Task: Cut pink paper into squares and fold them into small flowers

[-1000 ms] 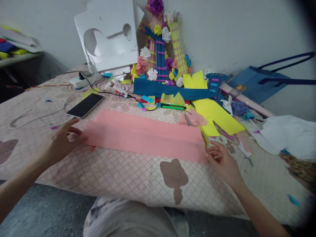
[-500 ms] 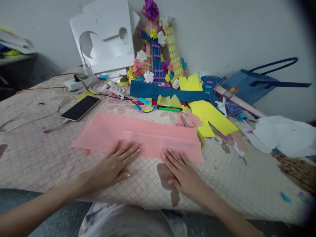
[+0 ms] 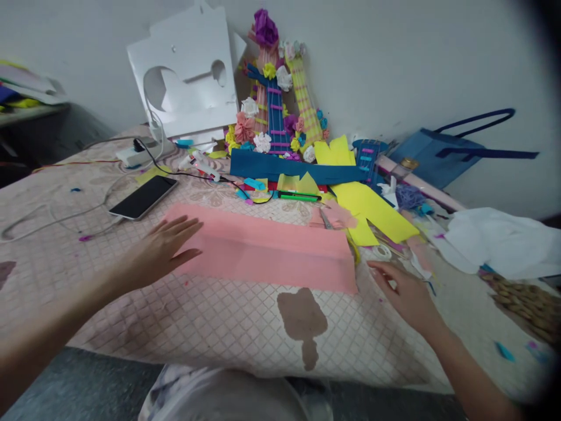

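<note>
A long pink sheet, which looks like crepe paper, lies spread on the patterned tablecloth, with a crease running along its length. My left hand is open over the sheet's left end, fingers stretched out; the palm hides that end. Just off the sheet's right edge, my right hand is half curled with thumb and fingers apart and nothing in it. Small scissors rest on pink scraps behind the sheet's right end.
A phone lies at left near a glue gun and a power strip. Behind are a green cutter, a blue strip and yellow paper. Paper-flower decorations lean on the wall. A white bag sits right.
Both hands lay flat at the sheet's front edge half a second ago. Since then they have moved apart, left hand to the left end, right hand off beyond the right edge.
</note>
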`<move>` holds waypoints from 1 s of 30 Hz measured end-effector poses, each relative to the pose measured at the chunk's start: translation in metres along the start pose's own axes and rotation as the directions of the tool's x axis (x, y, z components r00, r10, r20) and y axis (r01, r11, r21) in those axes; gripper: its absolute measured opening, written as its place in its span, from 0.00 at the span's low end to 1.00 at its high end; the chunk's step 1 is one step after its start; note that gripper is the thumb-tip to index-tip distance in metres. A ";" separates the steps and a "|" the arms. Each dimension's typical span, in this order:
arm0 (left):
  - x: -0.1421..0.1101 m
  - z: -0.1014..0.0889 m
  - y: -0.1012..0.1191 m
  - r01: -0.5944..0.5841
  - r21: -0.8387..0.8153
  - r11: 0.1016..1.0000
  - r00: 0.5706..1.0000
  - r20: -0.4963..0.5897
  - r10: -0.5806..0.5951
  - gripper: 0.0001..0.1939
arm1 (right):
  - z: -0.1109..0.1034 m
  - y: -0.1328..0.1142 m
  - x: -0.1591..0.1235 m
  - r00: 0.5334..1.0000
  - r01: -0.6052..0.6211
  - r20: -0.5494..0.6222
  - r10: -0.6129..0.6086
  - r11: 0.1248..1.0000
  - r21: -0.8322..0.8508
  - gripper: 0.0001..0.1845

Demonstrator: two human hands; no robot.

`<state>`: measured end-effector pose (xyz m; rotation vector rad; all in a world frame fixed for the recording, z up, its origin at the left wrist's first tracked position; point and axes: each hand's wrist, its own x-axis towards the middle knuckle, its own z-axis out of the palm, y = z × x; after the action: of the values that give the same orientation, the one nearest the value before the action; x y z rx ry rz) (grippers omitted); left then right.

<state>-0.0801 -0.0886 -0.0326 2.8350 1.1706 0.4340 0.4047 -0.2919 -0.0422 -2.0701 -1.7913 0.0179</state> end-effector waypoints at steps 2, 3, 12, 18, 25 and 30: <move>0.034 -0.004 0.025 -0.084 -0.045 0.995 0.994 0.063 0.087 0.28 | 0.002 -0.005 0.023 0.999 -0.030 -0.034 0.032 0.998 0.059 0.13; 0.051 -0.003 0.040 -0.139 -0.084 0.987 0.986 0.084 0.146 0.26 | 0.005 -0.007 0.034 0.998 -0.030 -0.047 0.033 0.997 0.074 0.11; 0.175 0.064 0.160 -0.527 -0.220 0.821 0.837 0.032 0.546 0.23 | 0.037 -0.005 0.082 1.000 -0.008 -0.015 0.010 0.995 0.103 0.06; 0.209 0.103 0.194 -0.473 -0.081 0.877 0.873 0.088 0.479 0.24 | 0.037 -0.006 0.092 0.994 0.061 -0.090 -0.055 0.996 0.063 0.14; 0.201 0.123 0.190 -0.378 -0.158 0.912 0.901 0.166 0.402 0.31 | 0.053 0.001 0.110 0.970 0.202 0.108 -0.219 0.968 0.150 0.24; 0.200 0.122 0.188 -0.370 -0.195 0.909 0.895 0.187 0.404 0.32 | 0.042 0.003 0.099 0.996 0.091 -0.031 -0.088 0.987 0.134 0.20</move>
<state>0.2173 -0.0754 -0.0739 2.8780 0.5032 0.1969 0.4139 -0.1859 -0.0572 -1.8866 -1.8135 0.0853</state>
